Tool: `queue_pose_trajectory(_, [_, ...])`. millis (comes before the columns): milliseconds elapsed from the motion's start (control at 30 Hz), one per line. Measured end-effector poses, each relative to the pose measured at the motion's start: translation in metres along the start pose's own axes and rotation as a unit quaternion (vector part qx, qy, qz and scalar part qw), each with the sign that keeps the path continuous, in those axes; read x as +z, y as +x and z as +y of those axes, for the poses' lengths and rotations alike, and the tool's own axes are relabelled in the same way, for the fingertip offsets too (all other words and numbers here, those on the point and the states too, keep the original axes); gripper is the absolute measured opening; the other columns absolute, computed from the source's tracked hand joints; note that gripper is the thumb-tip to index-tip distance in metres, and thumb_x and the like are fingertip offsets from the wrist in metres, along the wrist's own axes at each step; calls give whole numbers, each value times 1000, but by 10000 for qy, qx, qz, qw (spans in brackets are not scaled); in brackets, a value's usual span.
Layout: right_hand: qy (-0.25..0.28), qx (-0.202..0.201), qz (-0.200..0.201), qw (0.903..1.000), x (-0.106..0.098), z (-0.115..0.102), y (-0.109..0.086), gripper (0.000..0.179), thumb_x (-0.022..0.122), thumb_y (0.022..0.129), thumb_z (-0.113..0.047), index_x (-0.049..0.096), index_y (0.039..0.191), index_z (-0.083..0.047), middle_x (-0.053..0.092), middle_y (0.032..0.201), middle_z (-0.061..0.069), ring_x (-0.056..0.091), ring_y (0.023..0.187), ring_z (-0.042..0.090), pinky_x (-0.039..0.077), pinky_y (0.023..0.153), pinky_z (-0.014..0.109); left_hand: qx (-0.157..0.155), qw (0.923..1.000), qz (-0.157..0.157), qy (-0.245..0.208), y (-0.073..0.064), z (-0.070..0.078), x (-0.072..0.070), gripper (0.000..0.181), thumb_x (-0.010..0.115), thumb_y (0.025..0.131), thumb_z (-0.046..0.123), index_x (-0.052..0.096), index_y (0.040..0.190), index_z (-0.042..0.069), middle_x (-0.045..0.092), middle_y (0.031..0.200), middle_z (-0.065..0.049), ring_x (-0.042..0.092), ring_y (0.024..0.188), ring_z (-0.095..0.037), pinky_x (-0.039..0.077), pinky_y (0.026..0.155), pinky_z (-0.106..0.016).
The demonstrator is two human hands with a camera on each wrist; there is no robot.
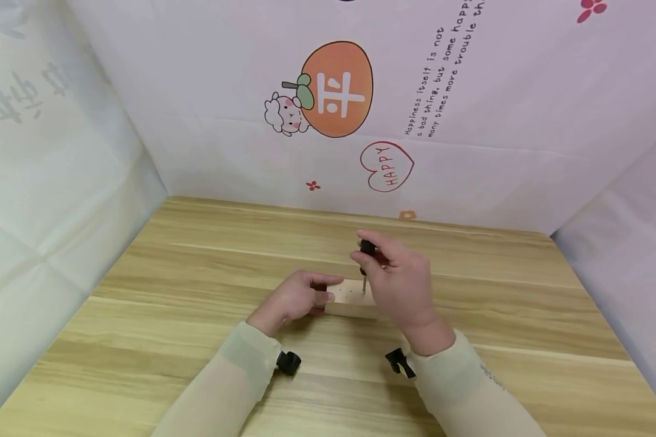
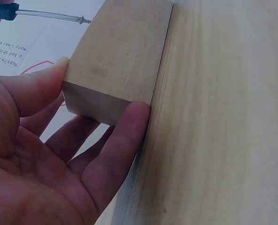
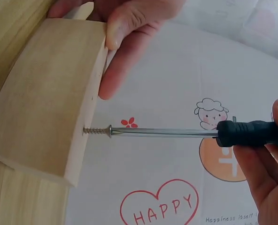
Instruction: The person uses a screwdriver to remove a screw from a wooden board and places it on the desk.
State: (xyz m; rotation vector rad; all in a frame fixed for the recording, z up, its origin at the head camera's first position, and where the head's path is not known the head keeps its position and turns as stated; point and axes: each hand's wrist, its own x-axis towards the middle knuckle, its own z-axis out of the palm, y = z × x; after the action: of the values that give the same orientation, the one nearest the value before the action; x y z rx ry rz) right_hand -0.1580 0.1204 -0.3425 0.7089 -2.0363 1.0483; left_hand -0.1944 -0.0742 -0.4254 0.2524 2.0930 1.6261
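A pale wooden block [image 1: 350, 310] lies on the wood-grain table. My left hand [image 1: 292, 300] grips its left end, the thumb and fingers spread around the edges. In my right hand [image 1: 407, 288] is a screwdriver [image 3: 244, 133] with a black handle and a bare metal shaft, held upright over the block between thumb and fingers. Its tip meets the head of a screw [image 3: 96, 131], which stands in the block's top face with much of its thread exposed. Small dark holes [image 1: 340, 290] mark that face between the screw and my left hand.
The table [image 1: 197, 255] stretches out around the block. Behind it hangs a white printed cloth [image 1: 218, 158] with cartoon figures and lettering, and more white cloth [image 1: 44, 200] closes off the sides. Black clips [image 1: 288, 363] sit at both sleeve cuffs.
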Motion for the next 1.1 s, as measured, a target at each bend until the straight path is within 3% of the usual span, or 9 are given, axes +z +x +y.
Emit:
queue_pose_trajectory(133, [264,191,-309,9990,-6,4,4,27,84,78,3,75,102,-4,74,89,6,70,74,15,55,67,20,-2,10000,17,49,-1,2,0,35,67,96,8,71,128,21,59,128,-5,60,98,-22,58,74,-37])
queue_pose_trajectory(233, [685,303,-755,9943,-12,11,7,23,82,79,3,74,99,-5,72,87,3,68,72,14,55,65,21,-26,10000,14,60,-1,4,-1,36,67,96,7,70,129,21,60,127,-4,60,97,-21,57,75,-37])
queue_pose_trajectory(400, [1725,815,-1541,9695,-22,21,12,22,75,83,10,73,98,-6,70,87,2,64,75,16,54,67,25,-63,10000,15,13,-2,3,-1,36,66,96,6,69,130,19,60,127,-4,60,98,-22,57,75,-37])
queue_pose_trajectory(467, [1775,767,-1593,9681,-22,22,12,23,74,84,10,74,101,-6,70,88,3,65,76,17,54,67,26,-47,10000,18,16,-1,2,-1,36,67,96,6,69,130,19,59,129,-4,60,99,-22,57,76,-37])
queue_pose_trajectory(533, [1403,426,-1499,9778,-20,22,10,25,75,85,7,75,107,-4,72,94,3,66,79,16,56,70,26,-29,10000,5,5,-1,1,-1,36,67,96,7,69,130,19,58,132,-4,60,101,-22,57,76,-37])
queue_pose_trajectory(633, [333,-316,-1234,9913,-14,16,5,31,74,89,-2,71,120,-2,71,100,5,64,78,15,55,67,28,-15,10000,-31,-23,0,-1,0,36,67,96,8,69,130,21,57,134,-3,59,102,-21,57,77,-37])
queue_pose_trajectory(733, [-520,-708,-1031,9908,-10,9,1,35,67,95,-8,65,129,0,69,105,9,60,78,18,54,67,35,-22,10000,-29,-84,-1,-2,1,36,68,96,8,70,130,21,58,133,-3,59,101,-21,57,77,-37])
queue_pose_trajectory(867, [-746,-443,-912,9920,-8,2,-3,39,62,98,-7,59,136,0,69,108,11,65,82,22,56,71,40,-29,9999,21,-107,-1,-2,1,36,68,95,7,70,129,20,59,128,-3,59,97,-21,57,76,-37])
queue_pose_trajectory(1100, [-588,-321,-674,9955,-3,0,-5,33,77,87,-3,66,118,0,67,94,7,69,79,21,58,65,35,3,9999,47,-97,0,-1,1,35,69,95,8,71,128,20,57,133,-5,60,93,-21,57,75,-37])
